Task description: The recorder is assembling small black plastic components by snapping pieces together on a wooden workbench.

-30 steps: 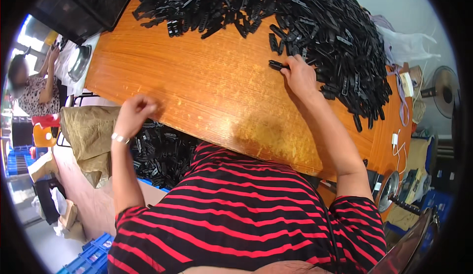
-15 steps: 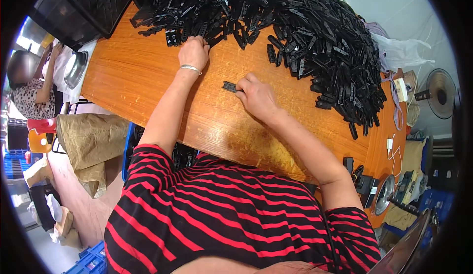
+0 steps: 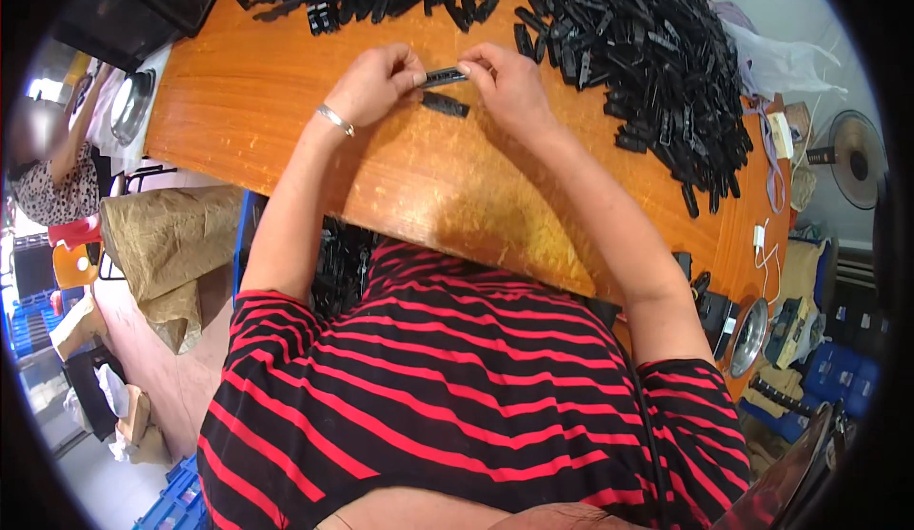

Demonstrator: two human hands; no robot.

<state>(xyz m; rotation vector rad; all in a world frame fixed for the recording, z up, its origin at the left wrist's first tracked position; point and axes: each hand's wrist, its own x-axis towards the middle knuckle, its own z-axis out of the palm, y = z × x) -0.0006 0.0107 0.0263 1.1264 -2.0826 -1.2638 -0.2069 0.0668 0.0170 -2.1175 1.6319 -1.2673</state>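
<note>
Here: slim black plastic strip point(image 3: 444, 78), pinched endwise between left hand point(image 3: 376, 82) and right hand point(image 3: 509, 80).

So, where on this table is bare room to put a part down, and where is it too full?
The table is bare left of the left hand, up to the left edge, and in the wide strip between both hands and the near edge. A loose part lies under the held part. The far edge and right side are crowded by the black pile.

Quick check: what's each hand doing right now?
Left hand: closed on one end of a black strip.
Right hand: closed on the strip's other end; a second strip lies on the table below.
</note>
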